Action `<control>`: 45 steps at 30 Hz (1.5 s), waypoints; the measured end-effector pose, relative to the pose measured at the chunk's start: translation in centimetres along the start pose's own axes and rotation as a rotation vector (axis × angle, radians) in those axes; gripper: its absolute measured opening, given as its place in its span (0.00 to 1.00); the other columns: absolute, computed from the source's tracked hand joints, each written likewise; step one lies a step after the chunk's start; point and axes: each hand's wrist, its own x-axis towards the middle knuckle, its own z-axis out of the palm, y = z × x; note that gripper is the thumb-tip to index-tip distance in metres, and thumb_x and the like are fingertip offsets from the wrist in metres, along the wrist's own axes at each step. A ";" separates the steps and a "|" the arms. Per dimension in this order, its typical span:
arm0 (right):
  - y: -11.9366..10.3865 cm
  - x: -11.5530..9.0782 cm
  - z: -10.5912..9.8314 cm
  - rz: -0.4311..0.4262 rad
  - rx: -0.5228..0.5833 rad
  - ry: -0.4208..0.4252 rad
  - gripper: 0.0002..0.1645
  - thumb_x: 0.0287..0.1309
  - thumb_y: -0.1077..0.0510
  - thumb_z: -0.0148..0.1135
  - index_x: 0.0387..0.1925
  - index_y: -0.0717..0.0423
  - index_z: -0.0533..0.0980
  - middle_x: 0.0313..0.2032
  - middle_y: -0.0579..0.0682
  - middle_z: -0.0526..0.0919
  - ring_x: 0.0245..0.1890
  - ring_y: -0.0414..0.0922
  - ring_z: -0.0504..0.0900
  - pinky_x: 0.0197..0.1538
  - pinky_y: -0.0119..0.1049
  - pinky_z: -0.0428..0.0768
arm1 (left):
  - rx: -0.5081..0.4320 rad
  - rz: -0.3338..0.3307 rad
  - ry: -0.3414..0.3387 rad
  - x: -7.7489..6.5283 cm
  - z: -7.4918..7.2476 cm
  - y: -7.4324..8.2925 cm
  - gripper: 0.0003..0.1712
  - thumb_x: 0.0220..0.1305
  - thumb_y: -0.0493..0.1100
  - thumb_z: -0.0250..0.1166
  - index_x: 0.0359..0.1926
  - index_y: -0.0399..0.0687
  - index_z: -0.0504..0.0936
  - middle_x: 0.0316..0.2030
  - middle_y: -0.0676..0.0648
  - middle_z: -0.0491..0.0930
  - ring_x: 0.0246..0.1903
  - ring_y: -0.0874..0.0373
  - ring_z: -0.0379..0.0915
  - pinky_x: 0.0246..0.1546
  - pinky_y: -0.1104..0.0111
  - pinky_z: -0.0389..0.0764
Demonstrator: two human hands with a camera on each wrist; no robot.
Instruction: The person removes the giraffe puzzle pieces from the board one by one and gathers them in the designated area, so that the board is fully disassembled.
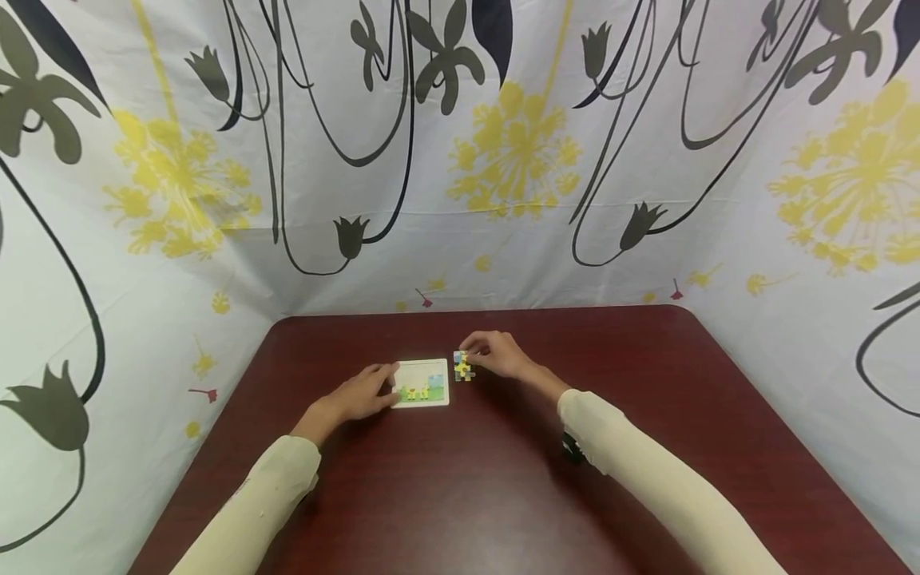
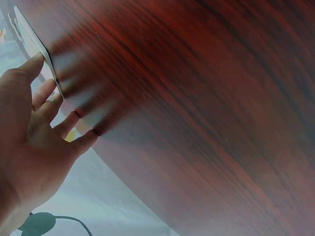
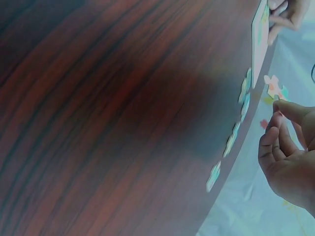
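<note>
A small white-bordered jigsaw board (image 1: 422, 383) lies flat on the table, with green and blue pieces fitted along its bottom and right side. At its left edge is my left hand (image 1: 368, 392), fingers spread and relaxed. The left wrist view shows the thumb touching the board's rim (image 2: 35, 39) and some fingertips on the tabletop. My right hand (image 3: 290, 147) pinches a jigsaw piece (image 3: 275, 87) between thumb and fingers, raised above the table. In the head view the right hand (image 1: 496, 354) is right of the board, by colourful jigsaw pieces (image 1: 462, 369).
Several loose jigsaw pieces (image 3: 231, 140) lie in a row beside the board in the right wrist view. The dark red wooden table (image 1: 446, 495) ends at a patterned cloth (image 1: 517, 263) behind it and at the sides. A dark object (image 1: 571, 447) shows under the right sleeve.
</note>
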 end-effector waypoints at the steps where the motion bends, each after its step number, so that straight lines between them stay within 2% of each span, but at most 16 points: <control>1: 0.2 -0.1 -0.2 0.008 -0.004 0.004 0.10 0.67 0.63 0.69 0.49 0.59 0.85 0.41 0.53 0.90 0.44 0.49 0.89 0.51 0.46 0.84 | 0.001 0.003 0.000 0.0 0.0 0.0 0.36 0.77 0.52 0.62 0.77 0.42 0.63 0.68 0.40 0.69 0.75 0.40 0.57 0.63 0.43 0.70; 8: 1.4 -1.2 -1.3 0.032 -0.015 0.009 0.09 0.67 0.66 0.68 0.48 0.61 0.84 0.42 0.56 0.90 0.45 0.52 0.89 0.50 0.49 0.84 | 0.012 0.003 -0.010 0.0 -0.1 -0.2 0.37 0.77 0.52 0.62 0.78 0.41 0.62 0.67 0.41 0.70 0.75 0.39 0.57 0.62 0.43 0.71; 19: 2.9 -2.2 -1.6 0.068 -0.047 -0.018 0.10 0.67 0.67 0.67 0.49 0.64 0.84 0.40 0.56 0.90 0.43 0.52 0.88 0.46 0.47 0.84 | 0.012 0.008 -0.016 -0.1 -0.3 -0.1 0.38 0.78 0.52 0.61 0.79 0.41 0.60 0.67 0.42 0.70 0.76 0.39 0.55 0.63 0.43 0.70; 29: 3.6 -2.6 -0.7 0.148 -0.134 -0.038 0.13 0.69 0.60 0.68 0.54 0.55 0.85 0.43 0.53 0.90 0.44 0.50 0.89 0.48 0.47 0.84 | 0.013 0.007 -0.015 0.0 -0.1 0.0 0.39 0.78 0.53 0.61 0.79 0.41 0.60 0.67 0.43 0.71 0.76 0.40 0.55 0.64 0.43 0.69; 35: 3.7 -2.7 -0.5 0.166 -0.151 -0.041 0.14 0.71 0.59 0.66 0.55 0.53 0.85 0.45 0.53 0.90 0.45 0.48 0.88 0.46 0.46 0.84 | 0.012 0.011 -0.010 0.0 -0.1 0.0 0.38 0.78 0.52 0.61 0.79 0.41 0.60 0.67 0.43 0.70 0.76 0.40 0.55 0.64 0.43 0.70; 45: 3.6 -2.9 -0.7 0.164 -0.148 -0.041 0.14 0.72 0.59 0.65 0.55 0.53 0.85 0.47 0.53 0.89 0.49 0.52 0.87 0.51 0.49 0.84 | 0.022 0.012 -0.007 0.0 0.0 -0.1 0.39 0.78 0.52 0.61 0.79 0.41 0.60 0.67 0.42 0.71 0.76 0.38 0.54 0.65 0.41 0.68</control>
